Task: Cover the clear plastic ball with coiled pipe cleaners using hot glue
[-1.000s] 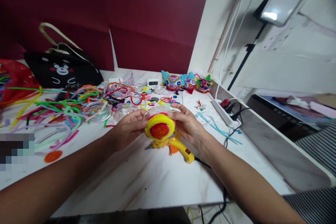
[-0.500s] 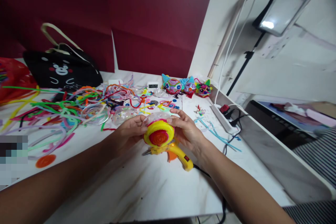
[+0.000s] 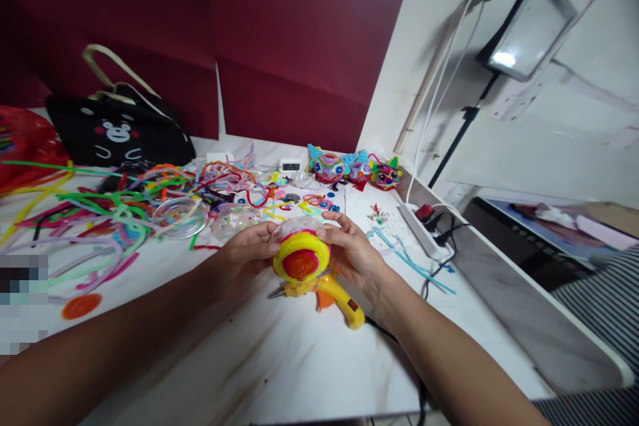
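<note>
Between my two hands is a clear plastic ball with coiled pipe cleaners on its near face: orange in the middle, then pink and a wide yellow ring. My left hand grips its left side. On the right side and top, my right hand holds it with thumb and fingers. A yellow hot glue gun lies on the white table just below the ball, its metal nozzle pointing left. The ball partly covers the gun's body.
Loose colourful pipe cleaners are heaped at the left, beside an orange coiled disc. Finished decorated balls stand at the back. A power strip with plugs and blue pipe cleaners lie right. A black bag stands back left.
Both hands keep hold of the ball in nearly the same pose. The whole view has shifted slightly; the glue gun stays lying on the table.
</note>
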Action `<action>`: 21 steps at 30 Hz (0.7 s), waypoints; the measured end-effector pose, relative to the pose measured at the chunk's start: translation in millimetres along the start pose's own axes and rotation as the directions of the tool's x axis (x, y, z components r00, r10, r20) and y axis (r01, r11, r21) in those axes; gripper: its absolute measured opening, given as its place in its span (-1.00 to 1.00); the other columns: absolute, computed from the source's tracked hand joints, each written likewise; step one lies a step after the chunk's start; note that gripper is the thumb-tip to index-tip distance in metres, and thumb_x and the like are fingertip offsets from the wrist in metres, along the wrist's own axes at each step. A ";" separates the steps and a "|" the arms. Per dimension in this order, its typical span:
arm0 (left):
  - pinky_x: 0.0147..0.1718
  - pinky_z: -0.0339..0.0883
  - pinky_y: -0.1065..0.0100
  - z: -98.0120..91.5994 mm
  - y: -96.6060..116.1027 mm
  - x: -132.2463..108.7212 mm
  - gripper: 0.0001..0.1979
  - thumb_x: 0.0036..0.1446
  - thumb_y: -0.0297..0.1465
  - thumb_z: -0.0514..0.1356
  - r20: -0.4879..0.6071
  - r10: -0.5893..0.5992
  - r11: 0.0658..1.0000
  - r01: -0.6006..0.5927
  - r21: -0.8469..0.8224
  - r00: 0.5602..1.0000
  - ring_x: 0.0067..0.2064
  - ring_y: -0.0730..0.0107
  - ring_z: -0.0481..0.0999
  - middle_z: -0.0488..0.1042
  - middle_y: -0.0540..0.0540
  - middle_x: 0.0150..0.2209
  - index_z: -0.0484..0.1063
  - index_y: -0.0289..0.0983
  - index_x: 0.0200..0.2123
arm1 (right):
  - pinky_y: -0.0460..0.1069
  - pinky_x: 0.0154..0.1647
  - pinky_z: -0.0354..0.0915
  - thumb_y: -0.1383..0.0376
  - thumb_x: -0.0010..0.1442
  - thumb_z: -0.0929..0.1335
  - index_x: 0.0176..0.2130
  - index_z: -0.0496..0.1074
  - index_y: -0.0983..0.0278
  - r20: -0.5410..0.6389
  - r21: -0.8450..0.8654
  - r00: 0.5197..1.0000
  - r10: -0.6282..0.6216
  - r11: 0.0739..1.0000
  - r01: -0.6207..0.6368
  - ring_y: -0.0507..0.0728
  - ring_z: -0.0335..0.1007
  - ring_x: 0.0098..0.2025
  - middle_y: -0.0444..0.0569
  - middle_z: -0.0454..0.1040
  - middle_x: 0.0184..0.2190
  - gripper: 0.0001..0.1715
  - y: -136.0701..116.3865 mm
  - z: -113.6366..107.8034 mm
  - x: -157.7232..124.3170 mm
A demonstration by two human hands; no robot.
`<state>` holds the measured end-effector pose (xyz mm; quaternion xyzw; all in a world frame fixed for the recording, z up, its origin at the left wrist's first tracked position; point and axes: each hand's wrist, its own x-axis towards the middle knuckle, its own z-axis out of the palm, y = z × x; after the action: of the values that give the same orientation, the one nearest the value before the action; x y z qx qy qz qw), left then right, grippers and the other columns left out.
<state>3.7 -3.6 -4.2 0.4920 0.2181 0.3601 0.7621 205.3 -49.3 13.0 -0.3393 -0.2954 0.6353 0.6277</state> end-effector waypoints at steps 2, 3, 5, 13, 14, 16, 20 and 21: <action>-0.36 0.45 0.40 0.8 0.4 -0.3 -0.77 -0.08 -0.39 0.47 0.002 -0.001 1.000 0.001 -0.007 1.000 -0.33 0.32 0.55 0.60 -0.06 -0.36 0.55 -0.26 -0.33 | -0.11 -0.45 0.35 0.44 -0.36 0.64 -0.18 0.32 0.23 -0.002 0.002 1.000 -0.005 1.000 0.005 0.03 0.42 -0.53 -0.28 0.47 -0.59 -0.23 0.2 0.2 0.2; -0.36 0.46 0.40 0.8 0.2 -0.3 -0.77 -0.08 -0.39 0.47 0.003 0.002 1.000 -0.002 -0.012 1.000 -0.34 0.32 0.55 0.60 -0.07 -0.36 0.55 -0.26 -0.33 | -0.11 -0.45 0.35 0.44 -0.37 0.64 -0.18 0.32 0.23 -0.002 0.003 1.000 -0.007 1.000 0.007 0.02 0.42 -0.54 -0.28 0.47 -0.59 -0.23 0.1 0.4 0.1; -0.34 0.47 0.39 -0.3 -0.9 -0.2 -0.78 -0.07 -0.40 0.46 0.002 0.006 1.000 -0.006 -0.016 1.000 -0.33 0.31 0.56 0.61 -0.08 -0.34 0.56 -0.27 -0.31 | -0.11 -0.46 0.35 0.44 -0.36 0.64 -0.17 0.32 0.23 -0.001 0.002 1.000 -0.008 1.000 0.008 0.02 0.40 -0.55 -0.30 0.45 -0.61 -0.22 -0.1 0.8 -0.1; -0.31 0.47 0.35 -3.5 -3.2 1.4 -0.80 -0.04 -0.41 0.44 0.014 0.000 1.000 0.001 -0.017 1.000 -0.31 0.28 0.55 0.61 -0.07 -0.33 0.56 -0.26 -0.30 | -0.12 -0.47 0.32 0.44 -0.32 0.62 -0.17 0.32 0.22 0.012 0.003 1.000 -0.002 1.000 0.002 0.00 0.37 -0.56 -0.32 0.43 -0.62 -0.26 0.5 -0.2 0.0; -0.31 0.47 0.34 -2.8 -2.7 1.2 -0.80 -0.04 -0.41 0.44 0.013 -0.004 1.000 0.004 -0.014 1.000 -0.30 0.27 0.55 0.61 -0.08 -0.32 0.56 -0.25 -0.29 | -0.13 -0.47 0.31 0.45 -0.32 0.62 -0.17 0.33 0.22 0.011 0.001 1.000 -0.002 1.000 0.002 0.00 0.36 -0.57 -0.33 0.42 -0.62 -0.27 0.7 -0.3 0.1; -0.31 0.47 0.33 -1.4 -1.9 0.6 -0.78 -0.06 -0.40 0.45 0.008 -0.006 1.000 0.007 -0.010 1.000 -0.29 0.26 0.56 0.62 -0.08 -0.31 0.56 -0.25 -0.29 | -0.12 -0.47 0.31 0.46 -0.31 0.61 -0.18 0.33 0.22 0.008 -0.003 1.000 -0.006 1.000 0.006 0.00 0.36 -0.57 -0.33 0.41 -0.63 -0.29 1.0 -0.1 -0.2; -0.31 0.47 0.33 0.2 -1.1 0.0 -0.76 -0.07 -0.38 0.46 0.024 -0.004 1.000 0.004 -0.017 1.000 -0.28 0.26 0.56 0.61 -0.10 -0.30 0.54 -0.26 -0.31 | -0.12 -0.48 0.31 0.47 -0.30 0.60 -0.19 0.33 0.22 0.011 -0.013 1.000 -0.027 1.000 0.027 -0.02 0.33 -0.59 -0.35 0.38 -0.64 -0.32 0.1 2.5 -2.7; -0.30 0.46 0.34 0.3 -1.1 -0.1 -0.76 -0.07 -0.38 0.46 0.029 0.001 1.000 0.000 -0.020 1.000 -0.28 0.27 0.56 0.61 -0.10 -0.30 0.54 -0.26 -0.31 | -0.12 -0.49 0.30 0.47 -0.29 0.60 -0.19 0.33 0.22 0.014 -0.016 0.999 -0.033 0.999 0.034 -0.02 0.31 -0.60 -0.36 0.38 -0.65 -0.32 -0.6 3.3 -3.4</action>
<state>4.2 -4.1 -5.1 0.4895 0.2031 0.3551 0.7701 203.0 -52.5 15.6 -0.3351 -0.3106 0.6245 0.6334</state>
